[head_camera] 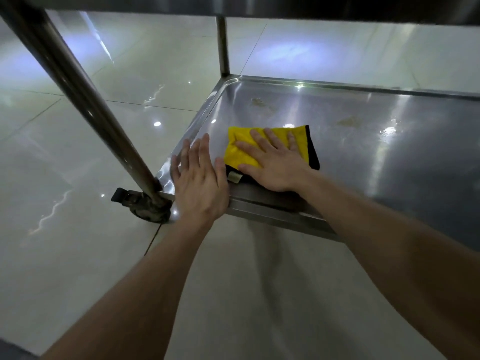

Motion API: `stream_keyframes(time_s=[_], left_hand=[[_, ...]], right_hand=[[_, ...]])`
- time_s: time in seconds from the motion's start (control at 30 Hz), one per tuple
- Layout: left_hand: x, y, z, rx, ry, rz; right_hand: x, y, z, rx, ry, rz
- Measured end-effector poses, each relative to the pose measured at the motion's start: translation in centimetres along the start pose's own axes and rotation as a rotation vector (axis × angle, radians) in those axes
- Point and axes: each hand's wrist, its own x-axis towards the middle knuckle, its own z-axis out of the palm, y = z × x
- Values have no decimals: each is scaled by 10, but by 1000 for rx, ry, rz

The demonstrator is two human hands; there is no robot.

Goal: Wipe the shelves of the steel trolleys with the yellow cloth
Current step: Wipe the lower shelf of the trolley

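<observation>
The bottom shelf (376, 141) of a steel trolley fills the right half of the view. A folded yellow cloth (239, 149) with a black edge lies near the shelf's front left corner. My right hand (275, 162) presses flat on the cloth, fingers spread. My left hand (200, 178) rests flat on the shelf's front left rim, just left of the cloth, holding nothing. Brownish stains (348, 121) mark the shelf farther back.
A steel post (85, 100) rises from the near left corner above a caster wheel (145, 206) with a brake tab. A second post (222, 45) stands at the far left corner. An upper shelf (285, 6) hangs overhead. Glossy floor tiles (78, 255) surround the trolley.
</observation>
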Motion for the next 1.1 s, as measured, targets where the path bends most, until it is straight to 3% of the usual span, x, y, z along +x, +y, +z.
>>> stream_keyframes(time_s=[0.17,0.23,0.33,0.43,0.5,0.63,1.1], left_hand=[[0,5,-12,-138,-63,4],[-2,2,-25,-293,-81,33],[-26,-11,-46,-415,166,-52],[-41,-29,-69,-451,387,-365],[-30,-41,-84,-494,368,-432],[4,-51,-99,-562,207,-391],[8,-57,-70,-586,319,-351]], right_hand=[[-66,-13,14,-14,46,-97],[-77,-12,11,-7,34,-102],[-79,-13,6,-1,1,-93],[-77,-13,6,8,-7,-90],[-75,-13,7,7,-7,-88],[-67,-11,11,0,-4,-72],[90,-52,1,25,16,-3]])
